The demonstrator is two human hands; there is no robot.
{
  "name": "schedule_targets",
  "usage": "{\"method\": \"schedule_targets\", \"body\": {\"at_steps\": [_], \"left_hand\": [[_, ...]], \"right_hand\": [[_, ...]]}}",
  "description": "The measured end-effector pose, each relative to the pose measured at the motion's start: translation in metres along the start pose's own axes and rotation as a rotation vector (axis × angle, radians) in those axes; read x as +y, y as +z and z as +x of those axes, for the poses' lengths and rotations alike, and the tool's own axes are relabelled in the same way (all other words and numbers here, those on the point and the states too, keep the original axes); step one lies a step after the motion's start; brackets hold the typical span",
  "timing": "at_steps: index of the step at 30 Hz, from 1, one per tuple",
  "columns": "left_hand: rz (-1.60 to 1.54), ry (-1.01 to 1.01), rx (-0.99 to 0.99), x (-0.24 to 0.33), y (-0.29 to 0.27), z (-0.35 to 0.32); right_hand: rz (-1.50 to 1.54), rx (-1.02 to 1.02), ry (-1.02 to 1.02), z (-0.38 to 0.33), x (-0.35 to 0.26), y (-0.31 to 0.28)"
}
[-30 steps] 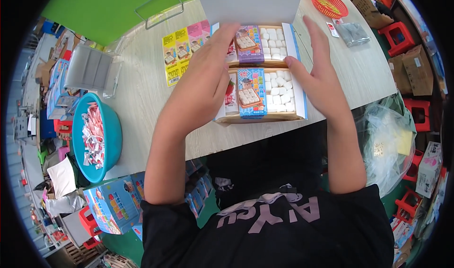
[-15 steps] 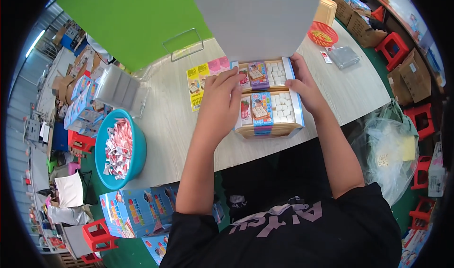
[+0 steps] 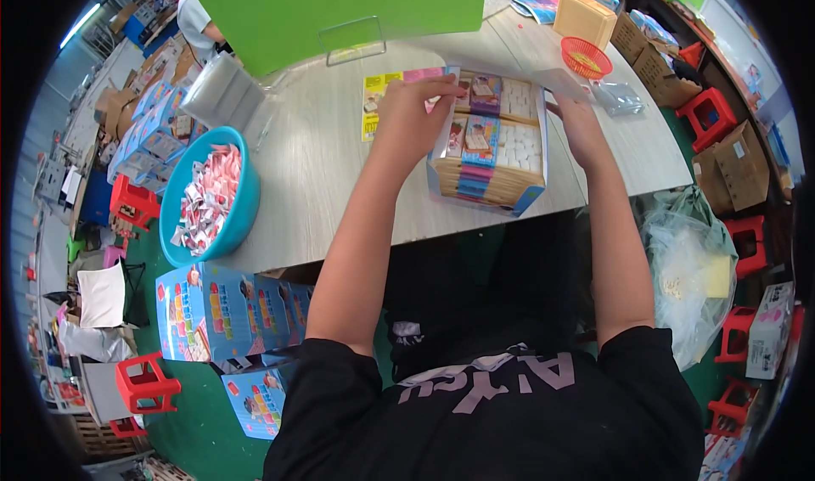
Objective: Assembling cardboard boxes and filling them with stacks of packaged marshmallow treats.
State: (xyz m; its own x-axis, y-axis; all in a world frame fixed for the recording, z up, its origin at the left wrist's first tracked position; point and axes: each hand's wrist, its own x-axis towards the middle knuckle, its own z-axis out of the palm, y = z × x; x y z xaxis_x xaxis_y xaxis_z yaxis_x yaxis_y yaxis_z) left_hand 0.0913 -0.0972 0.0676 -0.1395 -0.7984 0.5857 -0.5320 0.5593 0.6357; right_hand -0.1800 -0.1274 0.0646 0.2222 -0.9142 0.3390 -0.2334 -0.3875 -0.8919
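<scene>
In front of me on the table stands an open-topped cardboard box (image 3: 531,202), white and blue. Packs with strawberry and biscuit pictures (image 3: 480,141) and white marshmallow-like pieces (image 3: 518,147) fill it in two rows. Their stacked edges show at the near side. My left hand (image 3: 413,124) is closed at the box's far left wall, fingertips over the rim beside the packs. Beside the right wall is my right hand (image 3: 581,129), its thumb toward the box. A blurred whitish flap (image 3: 560,82) partly covers its fingers, so their grip is unclear.
A turquoise basin (image 3: 249,201) of small sachets stands at the table's left edge. Behind the box are a wire stand (image 3: 352,41) and a green panel (image 3: 365,5). A red basket (image 3: 586,56) and clear plastic bags (image 3: 621,99) lie at right; yellow-pink printed cards (image 3: 373,99) lie left.
The tall pale panel above the box has swung down, uncovering the green panel behind. My right hand has moved outward from the right rim; the left stays at the left wall. The view has shifted.
</scene>
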Motion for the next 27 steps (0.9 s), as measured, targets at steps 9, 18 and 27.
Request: {"method": "schedule_targets", "body": {"at_steps": [9, 18, 27], "left_hand": [[-0.488, -0.649, 0.002, -0.059, 0.016, 0.008], [0.025, -0.011, -0.015, 0.008, -0.011, -0.015], [0.195, 0.075, -0.232, 0.05, -0.037, -0.037]], "right_hand": [[0.424, 0.028, 0.176, -0.002, 0.022, 0.018], [0.115, 0.051, 0.075, -0.004, 0.006, 0.018], [-0.071, -0.002, 0.035, -0.001, 0.0, 0.011]]}}
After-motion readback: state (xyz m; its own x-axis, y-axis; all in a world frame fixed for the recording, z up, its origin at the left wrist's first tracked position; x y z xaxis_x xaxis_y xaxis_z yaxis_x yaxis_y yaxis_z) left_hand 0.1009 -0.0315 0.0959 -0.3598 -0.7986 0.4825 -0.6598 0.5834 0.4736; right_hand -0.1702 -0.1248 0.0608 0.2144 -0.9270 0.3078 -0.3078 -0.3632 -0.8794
